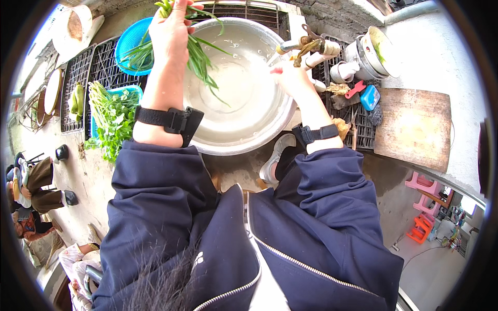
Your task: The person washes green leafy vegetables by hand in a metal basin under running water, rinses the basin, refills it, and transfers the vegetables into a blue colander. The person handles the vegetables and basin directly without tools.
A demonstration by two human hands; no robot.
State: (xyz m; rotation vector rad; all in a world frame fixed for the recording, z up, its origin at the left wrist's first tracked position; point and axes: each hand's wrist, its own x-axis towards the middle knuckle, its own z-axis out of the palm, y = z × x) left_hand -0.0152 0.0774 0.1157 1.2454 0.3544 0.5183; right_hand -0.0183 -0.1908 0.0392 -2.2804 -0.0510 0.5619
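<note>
My left hand point(171, 35) grips a bunch of long-leaved greens point(200, 64) over the left side of a large metal basin point(233, 149). The leaf ends hang down inside the rim. Clear water point(229, 77) with a few bubbles lies in the basin. At the basin's right rim, my right hand point(291, 79) is just below the spout of an old metal tap point(311, 46). A pale streak beside its fingers may be running water. Glare hides whether those fingers hold anything.
Left, a blue colander point(134, 29) holds greens beside a leafy bunch point(113, 124) and green gourds point(78, 101) on black crates. Right stand stacked pots point(360, 64), a blue box point(369, 98), scissors point(354, 130) and a wooden board point(414, 128). People sit at far left.
</note>
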